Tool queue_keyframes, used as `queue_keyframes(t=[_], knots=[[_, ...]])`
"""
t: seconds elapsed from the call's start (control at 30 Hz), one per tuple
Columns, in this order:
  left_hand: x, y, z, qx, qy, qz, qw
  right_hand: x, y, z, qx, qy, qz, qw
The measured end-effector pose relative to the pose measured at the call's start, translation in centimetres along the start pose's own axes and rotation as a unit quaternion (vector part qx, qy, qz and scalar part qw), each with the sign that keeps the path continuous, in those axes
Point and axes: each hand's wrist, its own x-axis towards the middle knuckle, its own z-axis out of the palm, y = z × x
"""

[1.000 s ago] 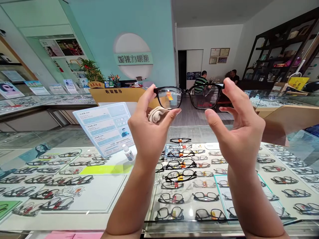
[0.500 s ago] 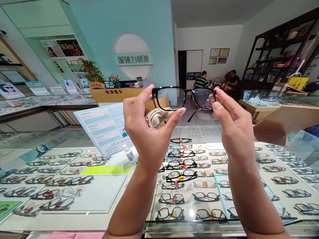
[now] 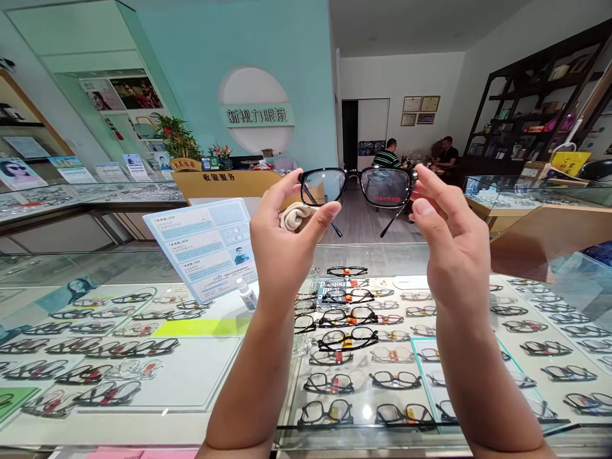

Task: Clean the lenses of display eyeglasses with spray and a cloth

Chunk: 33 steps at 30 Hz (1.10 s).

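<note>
A pair of black-framed eyeglasses [image 3: 352, 173] is held up above the glass counter, its temples unfolded and pointing away and down. Red lettering shows on the right-hand lens. My left hand [image 3: 287, 245] is closed on the left end of the frame, with a bunched beige cloth [image 3: 292, 218] tucked in the same grip. At the other end, my right hand [image 3: 456, 245] pinches the frame near the hinge between thumb and fingers. Below, rows of display eyeglasses [image 3: 348, 315] lie inside the showcase [image 3: 224, 428].
A pale blue printed board [image 3: 205, 248] and a small white bottle [image 3: 247, 296] stand on the counter left of my forearm. A brown panel [image 3: 545, 239] rises at right. Two people [image 3: 386, 155] sit at a table in the back.
The eyeglasses have turned so both lenses sit more evenly across the view, and the red lettering shows more plainly. My left hand has shifted slightly right.
</note>
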Motion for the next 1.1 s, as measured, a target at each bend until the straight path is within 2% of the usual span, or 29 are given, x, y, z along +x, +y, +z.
queue_keyframes(t=[0.37,0.6,0.77,0.93,1.1], knots=[[-0.3,0.5,0.3,-0.01,0.01,0.002,1.0,-0.1,-0.2,-0.3,-0.004,0.01,-0.01,1.0],[-0.9,1.0,0.4,0.055,0.064,0.078,0.993,0.4,1.2,0.0,0.016,-0.013,0.054,0.998],[-1.2,1.2,0.6,0.049,0.065,0.091,0.993,0.3,2.0,0.5,0.034,-0.011,0.074,0.997],[-0.8,0.9,0.7,0.043,0.043,0.07,0.996,0.3,1.6,0.3,0.014,0.0,0.025,1.0],[-0.4,0.0,0.9,0.013,-0.012,0.033,0.999,0.2,0.5,0.4,-0.001,0.061,-0.025,0.998]])
